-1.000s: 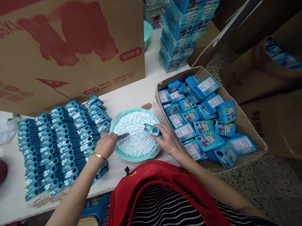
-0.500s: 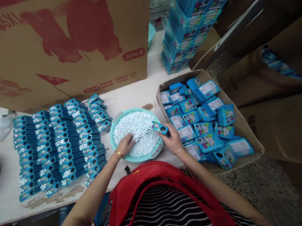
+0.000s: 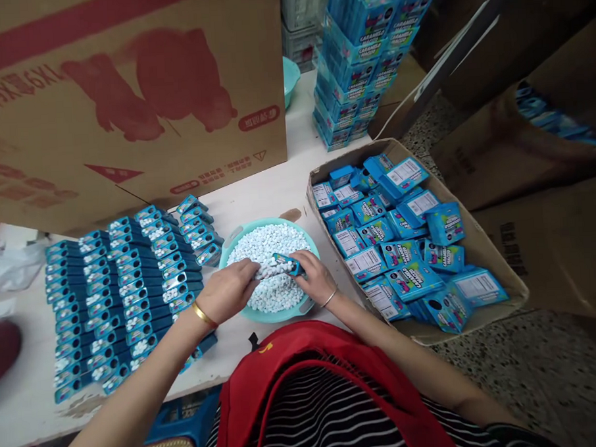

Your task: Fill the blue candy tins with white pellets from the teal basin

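A small blue candy box (image 3: 282,258) is in my right hand (image 3: 316,279), tilted over the turquoise basin (image 3: 236,234), with white pieces at its top end. Small white candies (image 3: 276,295) fill that basin. My left hand (image 3: 228,291) is closed just left of the box, above the candies. What its fingers hold is hidden, though white pieces show between the fingertips and the box. Left of the basin, several rows of upright blue boxes (image 3: 135,283) stand with round holes in their tops, many with white candies at the hole.
To the right, a cardboard tray (image 3: 516,293) holds a heap of blue boxes (image 3: 412,281). Wrapped stacks of the same boxes (image 3: 360,69) rise behind it. A large carton (image 3: 183,77) blocks the back left. A plastic bag (image 3: 16,265) lies at far left.
My left hand has risen from the candies toward the box. My right hand has brought the box left and over the basin's middle. The view has shifted slightly.
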`<state>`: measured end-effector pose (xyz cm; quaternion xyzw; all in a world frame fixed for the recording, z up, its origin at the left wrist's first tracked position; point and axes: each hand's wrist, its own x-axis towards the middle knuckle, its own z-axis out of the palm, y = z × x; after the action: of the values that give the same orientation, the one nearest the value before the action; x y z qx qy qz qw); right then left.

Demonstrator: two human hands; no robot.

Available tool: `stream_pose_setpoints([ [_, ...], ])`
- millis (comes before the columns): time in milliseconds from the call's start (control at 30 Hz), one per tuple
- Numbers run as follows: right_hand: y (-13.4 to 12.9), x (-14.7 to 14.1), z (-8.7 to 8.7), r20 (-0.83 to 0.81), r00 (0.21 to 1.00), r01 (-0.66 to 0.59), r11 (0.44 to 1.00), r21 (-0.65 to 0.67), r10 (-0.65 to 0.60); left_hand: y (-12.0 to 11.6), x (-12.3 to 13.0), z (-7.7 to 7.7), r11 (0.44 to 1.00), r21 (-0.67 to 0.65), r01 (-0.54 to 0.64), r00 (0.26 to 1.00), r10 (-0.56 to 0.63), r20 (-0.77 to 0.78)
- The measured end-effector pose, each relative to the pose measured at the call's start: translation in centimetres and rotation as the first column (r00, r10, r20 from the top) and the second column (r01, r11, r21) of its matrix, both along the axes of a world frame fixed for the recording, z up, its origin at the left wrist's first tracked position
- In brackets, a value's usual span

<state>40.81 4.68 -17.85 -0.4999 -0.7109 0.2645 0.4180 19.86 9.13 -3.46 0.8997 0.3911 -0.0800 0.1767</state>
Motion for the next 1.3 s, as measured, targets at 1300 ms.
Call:
stream_pose_setpoints([
  [1300, -2.1, 14.6, -5.0, 0.803, 0.555, 0.105, 0.939, -0.328, 0.219, 1.1, -15.1, -8.3, 0.51, -0.032, -0.86, 0.476, 0.822, 0.312],
])
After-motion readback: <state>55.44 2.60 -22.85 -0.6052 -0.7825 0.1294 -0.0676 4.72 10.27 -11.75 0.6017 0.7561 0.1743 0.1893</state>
